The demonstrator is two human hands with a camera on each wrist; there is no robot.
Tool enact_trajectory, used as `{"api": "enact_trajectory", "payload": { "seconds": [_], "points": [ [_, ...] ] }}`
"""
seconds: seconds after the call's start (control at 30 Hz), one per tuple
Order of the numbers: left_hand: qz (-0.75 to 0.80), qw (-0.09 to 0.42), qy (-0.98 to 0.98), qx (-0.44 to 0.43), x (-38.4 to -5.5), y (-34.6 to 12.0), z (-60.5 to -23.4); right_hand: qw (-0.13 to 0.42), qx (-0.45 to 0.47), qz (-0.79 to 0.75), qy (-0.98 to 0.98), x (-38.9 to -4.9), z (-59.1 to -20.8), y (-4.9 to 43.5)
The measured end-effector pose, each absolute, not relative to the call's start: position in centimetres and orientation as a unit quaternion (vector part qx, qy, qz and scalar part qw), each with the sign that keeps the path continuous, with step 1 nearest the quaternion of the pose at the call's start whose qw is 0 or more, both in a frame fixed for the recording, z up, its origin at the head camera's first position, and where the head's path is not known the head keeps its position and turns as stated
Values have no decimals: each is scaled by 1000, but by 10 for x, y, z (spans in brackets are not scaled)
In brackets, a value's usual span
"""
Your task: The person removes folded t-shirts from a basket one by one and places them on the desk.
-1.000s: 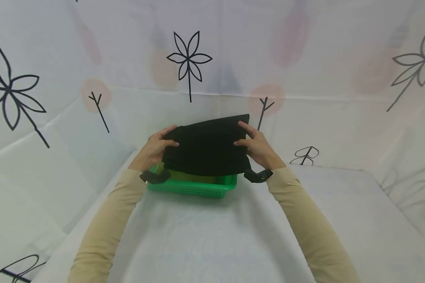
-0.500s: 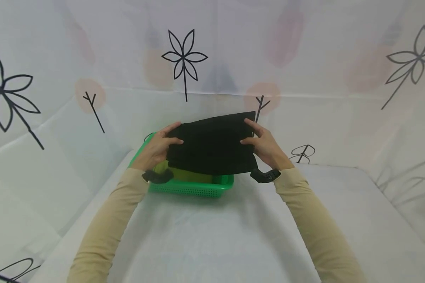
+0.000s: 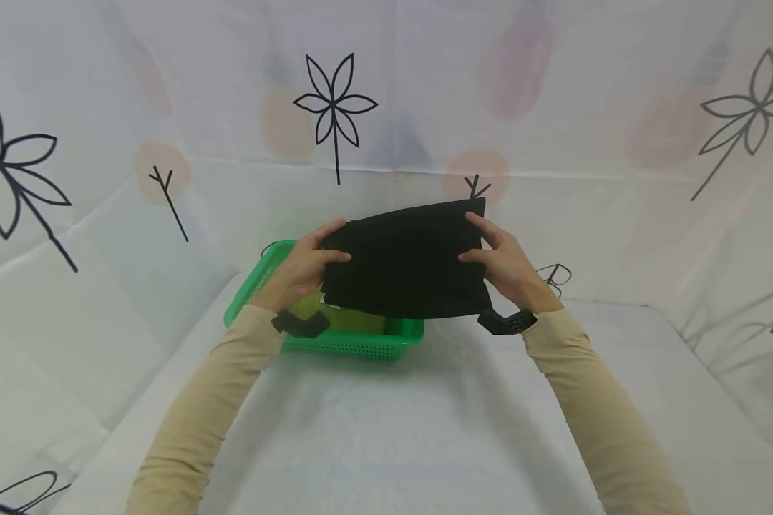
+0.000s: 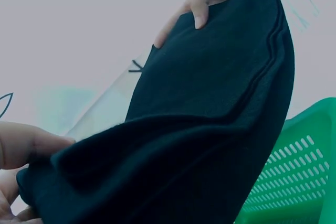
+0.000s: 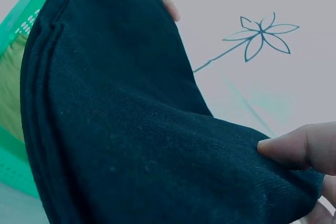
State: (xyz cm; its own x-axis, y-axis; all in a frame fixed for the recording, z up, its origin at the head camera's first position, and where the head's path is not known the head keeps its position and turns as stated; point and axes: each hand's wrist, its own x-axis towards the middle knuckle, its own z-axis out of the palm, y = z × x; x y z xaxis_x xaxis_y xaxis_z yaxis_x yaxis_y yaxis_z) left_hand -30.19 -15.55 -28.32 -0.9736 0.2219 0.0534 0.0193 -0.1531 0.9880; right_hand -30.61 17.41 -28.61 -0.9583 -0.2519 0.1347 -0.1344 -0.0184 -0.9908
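A folded black cloth (image 3: 406, 265) hangs between my two hands in the head view, in front of and above the right part of a green basket (image 3: 341, 347). My left hand (image 3: 303, 268) pinches its left end, thumb on the near face. At the opposite end my right hand (image 3: 505, 268) grips it the same way, and this upper corner sits a little higher. Several stacked layers show along the lower edge of the cloth (image 4: 226, 66) in the left wrist view. From the right wrist, the cloth (image 5: 131, 114) sags in a soft curve between the hands.
Inside the basket lies a yellow-green cloth (image 3: 361, 320), partly hidden by the black one. The basket stands at the back left of a white-covered table (image 3: 386, 429). A white sheet (image 3: 219, 86) with flower drawings hangs behind and at the sides.
Both hands have carried the black cloth to the right and slightly up. More of the basket's left side and the yellow-green cloth now shows.
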Motion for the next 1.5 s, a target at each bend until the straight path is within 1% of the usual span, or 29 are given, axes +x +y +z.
{"api": "enact_trajectory", "payload": {
  "seconds": [0.3, 0.5, 0.8, 1.17, 1.5],
  "points": [
    [784, 89, 604, 110, -299, -133, -280, 33, -129, -684, 717, -299, -283, 195],
    [780, 87, 611, 107, -301, -117, -282, 28, -121, -671, 731, -293, -281, 211],
    [778, 82, 610, 126, -303, -90, -285, 16, -103, -647, 755, -286, -279, 238],
    [763, 93, 625, 139, -300, -66, -294, 17, -87, -657, 749, -277, -288, 260],
    [737, 81, 654, 147, -300, -49, -305, 5, -66, -644, 762, -271, -298, 276]
  ]
}}
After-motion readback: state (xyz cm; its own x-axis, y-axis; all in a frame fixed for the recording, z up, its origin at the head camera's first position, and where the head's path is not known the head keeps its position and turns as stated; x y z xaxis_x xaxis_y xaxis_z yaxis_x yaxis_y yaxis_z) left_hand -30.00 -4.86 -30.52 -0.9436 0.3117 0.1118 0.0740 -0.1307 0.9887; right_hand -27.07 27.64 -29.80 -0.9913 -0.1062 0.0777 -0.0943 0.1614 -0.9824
